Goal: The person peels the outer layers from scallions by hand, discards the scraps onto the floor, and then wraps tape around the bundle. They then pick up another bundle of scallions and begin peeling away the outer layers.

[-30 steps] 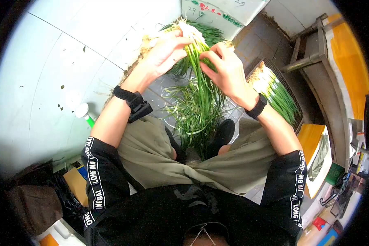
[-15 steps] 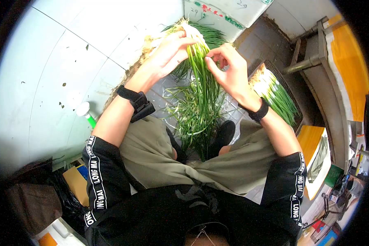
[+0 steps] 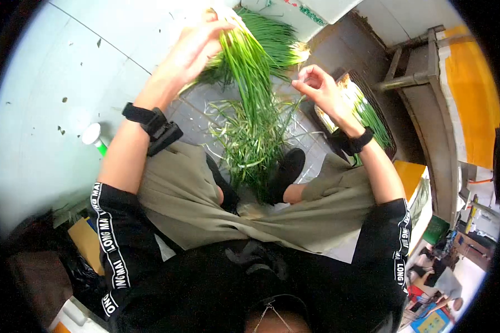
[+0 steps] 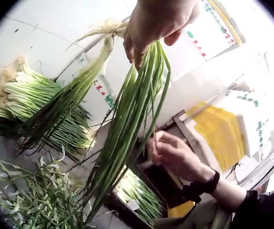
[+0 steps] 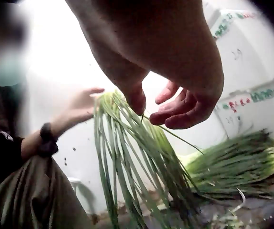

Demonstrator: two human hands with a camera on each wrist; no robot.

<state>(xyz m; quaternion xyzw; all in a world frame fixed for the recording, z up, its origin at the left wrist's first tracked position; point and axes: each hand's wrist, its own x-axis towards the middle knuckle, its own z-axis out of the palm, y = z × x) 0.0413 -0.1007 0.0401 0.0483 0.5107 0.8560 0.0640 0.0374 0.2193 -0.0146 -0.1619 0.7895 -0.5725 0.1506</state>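
Over the tiles (image 3: 197,111), seen from the head, grips one bunch of green onions (image 3: 247,61) with the left hand (image 3: 191,53), clamped round the pale end, the leaves hanging above one heap of loose leaves (image 3: 247,147). Holds the right hand (image 3: 325,91) off to the side, curled with fingertips close; no telling whether a thin leaf sits in between. Also shows one pile of onions (image 3: 278,44) by the wall (image 3: 55,83), one basket (image 3: 387,115) at right, two shoes (image 3: 290,166), open room left of the heap, a narrower strip toward the basket.

From the left wrist, shows the bunch falling in two parts, with roots (image 4: 109,27) atop one.

From the right wrist, shows two stacked white boxes (image 5: 242,52) behind the pile.
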